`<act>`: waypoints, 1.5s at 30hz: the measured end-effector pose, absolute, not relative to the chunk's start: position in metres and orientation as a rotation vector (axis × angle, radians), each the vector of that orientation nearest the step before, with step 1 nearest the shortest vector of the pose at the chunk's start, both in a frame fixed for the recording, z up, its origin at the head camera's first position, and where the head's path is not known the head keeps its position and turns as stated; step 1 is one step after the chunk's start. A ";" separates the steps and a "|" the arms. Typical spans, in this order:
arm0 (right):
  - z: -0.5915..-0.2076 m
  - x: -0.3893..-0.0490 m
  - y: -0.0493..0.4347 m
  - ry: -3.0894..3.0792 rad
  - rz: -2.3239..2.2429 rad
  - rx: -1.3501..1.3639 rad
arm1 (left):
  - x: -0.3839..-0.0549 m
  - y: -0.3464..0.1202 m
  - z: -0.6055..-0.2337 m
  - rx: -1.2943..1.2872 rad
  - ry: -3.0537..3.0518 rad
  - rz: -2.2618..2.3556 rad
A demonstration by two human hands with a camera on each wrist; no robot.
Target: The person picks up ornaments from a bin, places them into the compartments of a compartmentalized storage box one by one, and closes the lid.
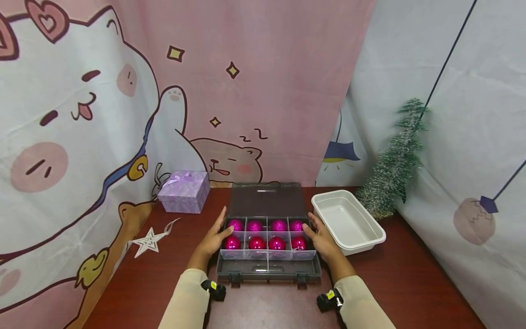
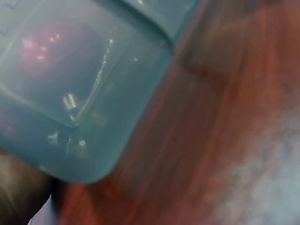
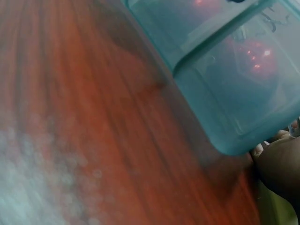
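Note:
A grey see-through compartment box [image 1: 242, 267] lies on the table in the head view, its lid [image 1: 267, 202] flipped back. Glittery magenta baubles [image 1: 255, 225] fill its rear row, and shiny magenta baubles [image 1: 256, 242] sit in the row in front. Two wide compartments along the front edge hold nothing. My left hand [image 1: 213, 236] grips the left side, thumb over the rim and fingers along the outer wall. Opposite it, my right hand [image 1: 323, 238] holds the right side the same way. Both wrist views show a box corner close up, baubles blurred through the plastic.
To the right stands a white plastic tub [image 1: 349, 219], close beside the right hand. Behind it is a small frosted tree [image 1: 392, 169]. A lilac gift box [image 1: 184, 192] and a white star ornament [image 1: 149, 242] with a ribbon lie on the left. Printed curtains border the table.

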State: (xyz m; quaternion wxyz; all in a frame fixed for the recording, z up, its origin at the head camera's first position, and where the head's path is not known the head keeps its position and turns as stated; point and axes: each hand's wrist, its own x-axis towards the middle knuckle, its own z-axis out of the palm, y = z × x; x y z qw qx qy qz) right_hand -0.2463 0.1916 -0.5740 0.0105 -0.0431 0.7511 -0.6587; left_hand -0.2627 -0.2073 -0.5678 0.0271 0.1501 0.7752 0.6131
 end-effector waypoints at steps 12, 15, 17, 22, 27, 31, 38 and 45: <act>-0.575 -0.247 0.193 2.319 -2.072 -0.188 | -0.261 -0.207 -0.565 0.413 2.353 1.928; -0.574 -0.248 0.193 2.313 -2.067 -0.189 | -0.260 -0.208 -0.565 0.400 2.354 1.930; -0.575 -0.248 0.193 2.314 -2.060 -0.194 | -0.260 -0.208 -0.566 0.386 2.359 1.926; -0.576 -0.249 0.193 2.309 -2.065 -0.201 | -0.260 -0.209 -0.567 0.406 2.373 1.922; -0.575 -0.249 0.193 2.293 -2.087 -0.234 | -0.261 -0.209 -0.567 0.421 2.378 1.933; -0.575 -0.250 0.193 2.285 -2.095 -0.250 | -0.260 -0.209 -0.566 0.398 2.392 1.929; -0.576 -0.248 0.193 2.388 -2.027 -0.231 | -0.258 -0.208 -0.569 0.328 2.415 1.950; -0.571 -0.243 0.190 2.502 -1.950 -0.248 | -0.257 -0.207 -0.570 0.360 2.418 2.021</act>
